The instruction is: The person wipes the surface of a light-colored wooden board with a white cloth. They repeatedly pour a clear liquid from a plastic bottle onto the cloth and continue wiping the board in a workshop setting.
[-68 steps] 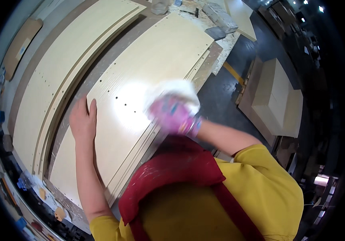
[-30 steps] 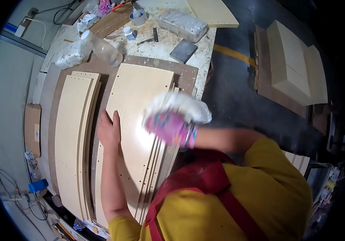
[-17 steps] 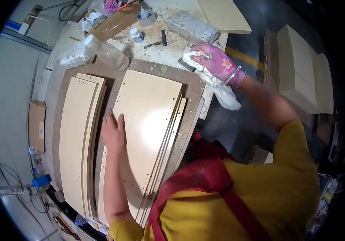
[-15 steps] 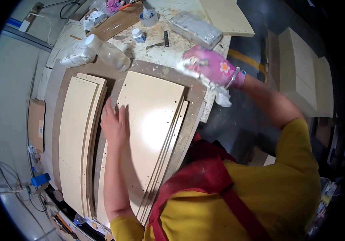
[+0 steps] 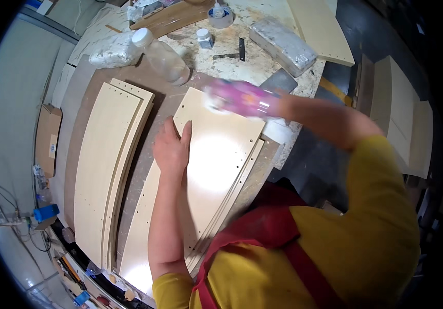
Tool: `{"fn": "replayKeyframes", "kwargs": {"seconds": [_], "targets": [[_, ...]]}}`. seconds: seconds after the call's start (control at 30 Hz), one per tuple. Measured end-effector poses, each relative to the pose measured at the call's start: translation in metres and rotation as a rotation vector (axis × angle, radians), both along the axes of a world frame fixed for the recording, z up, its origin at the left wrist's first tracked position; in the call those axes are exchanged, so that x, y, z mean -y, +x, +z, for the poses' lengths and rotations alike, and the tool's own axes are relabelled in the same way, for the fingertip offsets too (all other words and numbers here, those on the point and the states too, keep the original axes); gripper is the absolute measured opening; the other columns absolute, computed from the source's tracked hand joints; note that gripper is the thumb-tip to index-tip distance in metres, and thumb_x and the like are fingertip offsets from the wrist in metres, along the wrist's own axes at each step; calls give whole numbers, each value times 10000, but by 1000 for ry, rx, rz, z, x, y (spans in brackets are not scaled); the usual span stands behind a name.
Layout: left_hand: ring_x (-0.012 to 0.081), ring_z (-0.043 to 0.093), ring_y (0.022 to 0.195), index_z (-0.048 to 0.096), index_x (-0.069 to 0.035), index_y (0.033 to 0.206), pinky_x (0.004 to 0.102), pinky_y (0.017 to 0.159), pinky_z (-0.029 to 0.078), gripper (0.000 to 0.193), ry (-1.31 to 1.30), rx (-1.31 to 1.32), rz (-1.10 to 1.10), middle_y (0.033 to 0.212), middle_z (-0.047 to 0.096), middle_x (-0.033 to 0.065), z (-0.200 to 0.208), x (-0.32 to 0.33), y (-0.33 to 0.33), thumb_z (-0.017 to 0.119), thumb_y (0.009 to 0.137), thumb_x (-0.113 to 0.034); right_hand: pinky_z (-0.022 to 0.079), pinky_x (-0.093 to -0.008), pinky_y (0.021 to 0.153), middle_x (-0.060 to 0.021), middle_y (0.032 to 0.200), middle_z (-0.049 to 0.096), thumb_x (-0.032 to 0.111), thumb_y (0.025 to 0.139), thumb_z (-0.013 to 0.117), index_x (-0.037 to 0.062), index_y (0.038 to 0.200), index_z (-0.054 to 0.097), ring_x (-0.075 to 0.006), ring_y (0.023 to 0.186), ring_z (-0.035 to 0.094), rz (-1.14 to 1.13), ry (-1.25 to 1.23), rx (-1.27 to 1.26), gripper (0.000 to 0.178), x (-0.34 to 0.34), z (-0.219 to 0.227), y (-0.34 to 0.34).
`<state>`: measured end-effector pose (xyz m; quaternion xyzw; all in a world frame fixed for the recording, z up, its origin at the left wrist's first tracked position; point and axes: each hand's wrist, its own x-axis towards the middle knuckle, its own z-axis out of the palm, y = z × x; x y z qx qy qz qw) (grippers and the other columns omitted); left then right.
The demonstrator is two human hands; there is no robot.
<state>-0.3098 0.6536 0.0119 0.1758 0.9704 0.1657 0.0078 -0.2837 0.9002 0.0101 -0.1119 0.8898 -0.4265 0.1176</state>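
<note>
A pale wooden panel with small drilled holes lies on top of a stack of similar boards. My bare left hand rests at its left edge, fingers stretched and thumb apart, holding nothing. My right hand, in a pink flowered glove and smeared by motion, is over the panel's far end. It is closed on a white cloth, part of which shows at the fingertips; whether the cloth touches the panel I cannot tell. A second stack of boards lies to the left.
Beyond the boards stand a clear bottle with white cap, a small white jar and a tape roll. A black-and-metal blade tool, a plastic-wrapped block and a grey flat pad lie farther right.
My right hand has swung left with the cloth, from beyond the panel's right corner to over its far end, uncovering the grey pad. My left hand stays at the panel's edge; the view has shifted.
</note>
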Motion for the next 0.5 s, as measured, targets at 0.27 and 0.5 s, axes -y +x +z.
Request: {"fn": "replayKeyframes", "kwargs": {"seconds": [0.27, 0.5], "targets": [[364, 593, 933, 542, -31, 1198, 470, 804, 458, 508, -3, -100, -30, 1021, 617, 172, -8, -3, 2, 551, 895, -438, 510, -414, 803, -167, 1169, 545, 271, 893, 559, 73, 1188, 514, -330, 936, 620, 26, -11, -113, 358, 3, 4, -20], [356, 594, 948, 522, -38, 1248, 451, 817, 461, 538, -2, 11, 7, 1039, 627, 172, -2, 0, 0, 533, 905, -451, 514, -395, 776, -155, 1103, 544, 334, 907, 548, 82, 1163, 502, -303, 897, 625, -39, 0, -96, 362, 7, -4, 1]]}}
